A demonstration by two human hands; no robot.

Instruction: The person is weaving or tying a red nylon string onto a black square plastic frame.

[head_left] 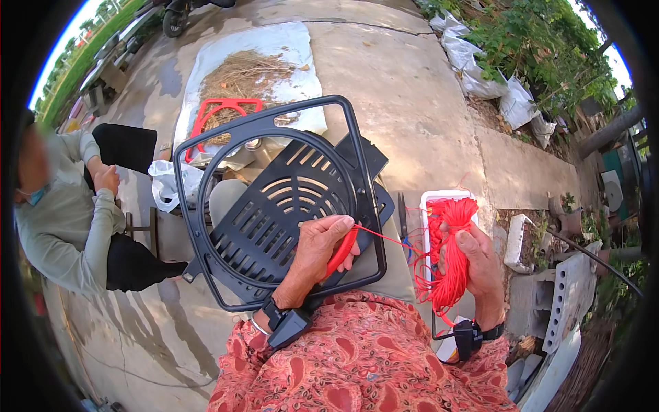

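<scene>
Red cord [447, 278], bunched in right hand [478, 253], reaching left hand [318, 246]

From here I see that the large frame [366, 182] is plain black, and so is the slotted panel [257, 223]. Toward four o'clock, the cord bundle [453, 257] is bright red and the tray [446, 195] white. The shirt [343, 343] at six o'clock has a reddish paisley pattern; at nine, the neighbour's top [68, 199] is pale grey-green.
</scene>
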